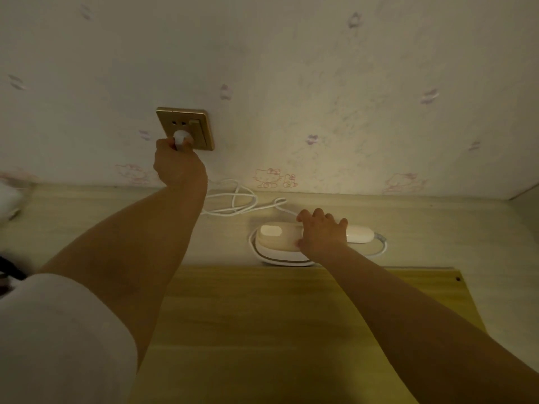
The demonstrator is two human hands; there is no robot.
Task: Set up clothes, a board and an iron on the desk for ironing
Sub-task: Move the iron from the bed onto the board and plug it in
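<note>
A small cream-and-white iron (280, 239) lies flat on the desk (437, 228) just beyond the far edge of a yellowish wooden board (262, 330). My right hand (322, 231) is wrapped over the iron's handle. Its white cord (233, 201) loops across the desk toward the wall. My left hand (178, 164) grips the white plug (181, 139), which sits against the lower holes of a gold wall socket (201, 129). No clothes are visible.
The wallpapered wall (320, 83) rises directly behind the desk. A white object (7, 201) sits at the desk's far left edge and something dark (8, 271) lies below it. A side panel (525, 193) closes the desk at the right.
</note>
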